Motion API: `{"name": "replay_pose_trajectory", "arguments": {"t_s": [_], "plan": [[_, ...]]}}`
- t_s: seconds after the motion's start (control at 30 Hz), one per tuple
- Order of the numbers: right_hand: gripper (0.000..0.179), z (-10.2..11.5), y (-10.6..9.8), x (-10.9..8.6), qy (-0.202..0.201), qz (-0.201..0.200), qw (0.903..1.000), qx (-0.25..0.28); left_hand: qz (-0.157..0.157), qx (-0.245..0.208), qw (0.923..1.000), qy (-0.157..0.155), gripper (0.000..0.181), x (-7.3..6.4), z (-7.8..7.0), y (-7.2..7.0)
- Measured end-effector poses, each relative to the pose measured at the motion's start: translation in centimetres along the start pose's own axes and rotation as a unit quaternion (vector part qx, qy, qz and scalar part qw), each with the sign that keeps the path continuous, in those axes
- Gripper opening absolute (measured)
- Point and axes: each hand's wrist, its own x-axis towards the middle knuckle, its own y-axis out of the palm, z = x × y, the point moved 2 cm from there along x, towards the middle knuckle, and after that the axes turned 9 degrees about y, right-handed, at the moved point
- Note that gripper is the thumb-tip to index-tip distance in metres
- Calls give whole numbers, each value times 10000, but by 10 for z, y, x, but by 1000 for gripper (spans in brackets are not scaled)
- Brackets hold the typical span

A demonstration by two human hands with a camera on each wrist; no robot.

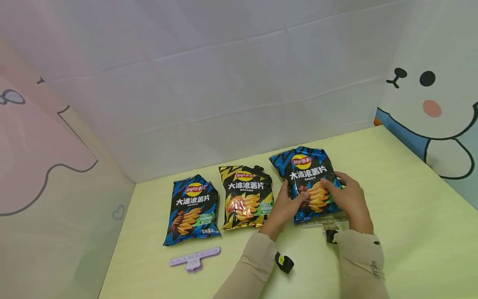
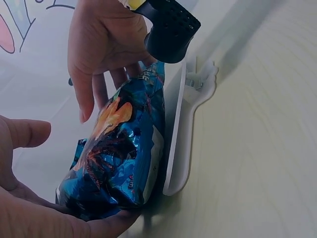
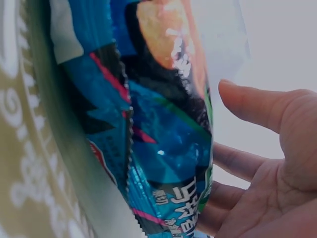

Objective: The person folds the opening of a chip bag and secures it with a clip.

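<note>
Both hands flank the rightmost blue Lay's chip bag point(image 1: 308, 166). My left hand point(image 1: 285, 209) lies along its left edge, fingers passing beneath it. In the left wrist view, that thumb point(image 2: 29, 133) stands off the bag. On the opposite edge is my right hand point(image 1: 349, 199); in the right wrist view its thumb point(image 3: 252, 101) is extended away from the bag and the other fingers reach behind it. A pale, see-through sealing clip point(image 1: 328, 223) lies just in front of the bag's lower edge, its bar alongside the bag in the left wrist view.
Left of the hands stands a yellow-and-black chip bag point(image 1: 244, 199) with a black clip point(image 1: 257, 171) across its top. Another blue chip bag point(image 1: 194, 211) lies farther left, a lilac clip point(image 1: 194, 258) in front of it. A white cloth wall point(image 1: 231, 95) rises behind the table.
</note>
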Motion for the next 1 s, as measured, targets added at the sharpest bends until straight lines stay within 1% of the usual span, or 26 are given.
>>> {"name": "replay_pose_trajectory", "arguments": {"t_s": [0.2, 0.43, 0.53, 0.7, 0.87, 1.0], "plan": [[81, 1, 0, 1, -48, -1, 10000, -33, -31, -99, 9999, -54, 88, 0, -1, 0], [81, 4, -1, -1, -227, -129, 9996, 76, -49, -137, 9999, 83, 87, -1, -3, 0], [81, 7, -2, -3, -235, -132, 9996, 111, -43, -143, 9998, 142, 87, -2, -4, 0], [80, 10, -4, -6, -373, -159, 9990, 176, -69, -163, 9995, 255, 87, -4, -7, -2], [76, 11, -4, -7, -574, -391, 9970, 327, -88, -191, 9991, 377, 85, -5, -10, -3], [72, 12, -5, -9, -636, -590, 9951, 471, -172, -149, 9990, 385, 84, -6, -13, -3]]}}
